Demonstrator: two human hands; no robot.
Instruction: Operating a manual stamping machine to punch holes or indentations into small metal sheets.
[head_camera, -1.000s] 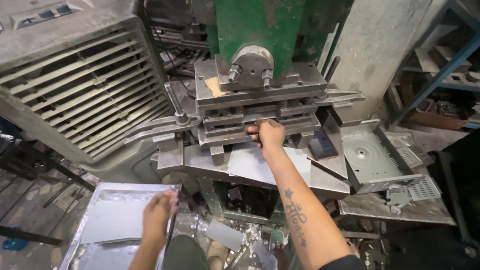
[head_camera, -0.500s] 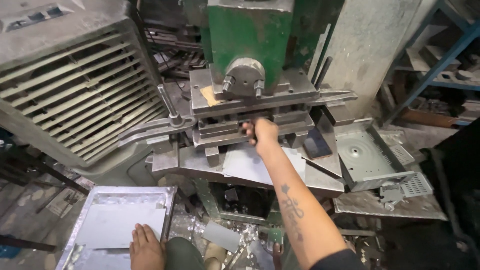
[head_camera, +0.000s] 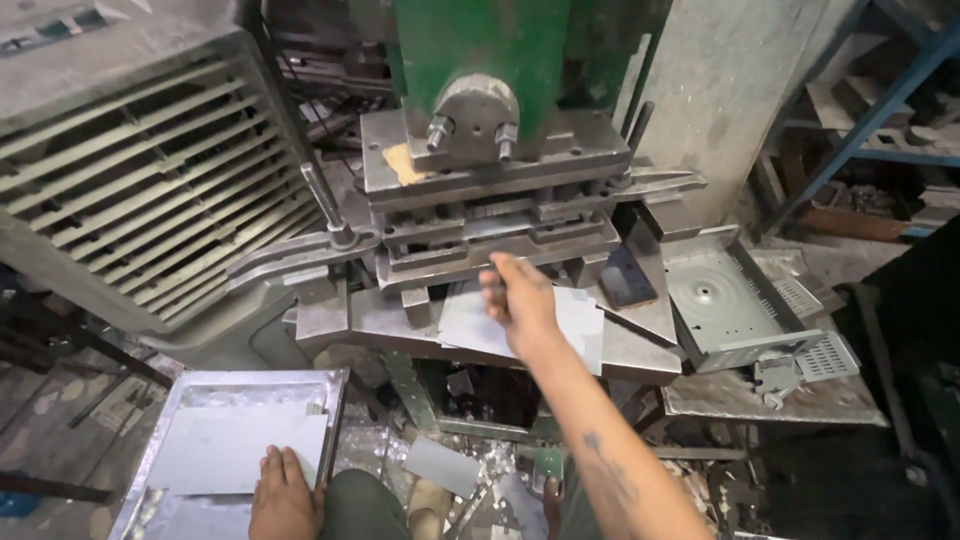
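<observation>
Loosely open and holding nothing, the right hand (head_camera: 520, 300) hangs with its fingers half curled just above a flat sheet of metal (head_camera: 470, 320) that lies on the bed of the press (head_camera: 480, 200). Whether the fingertips touch the sheet cannot be told. That sheet sticks out from under the stacked steel plates of the die (head_camera: 500, 235), its near edge reaching past the front of the bed.

Down at the lower left, the left hand (head_camera: 285, 495) lies flat, fingers together, on a grey blank sheet (head_camera: 235, 450) in a shallow metal tray (head_camera: 180, 400). It presses on the sheet's near right corner and grips nothing.

Above the die rises the green body of the press, with a round steel cap and two bolts on its front. A long lever (head_camera: 300, 255) juts out to the left of the die. Left of that stands a big grey louvred panel (head_camera: 120, 190). On the right, a pressed metal box part (head_camera: 720, 295) with a round boss and slotted sides sits on a rusty bench (head_camera: 780, 395), and a dark flat block (head_camera: 628, 280) lies between it and the die. Scrap offcuts (head_camera: 440, 465) litter the floor under the press. Blue shelving (head_camera: 870, 110) stands at the far right.
</observation>
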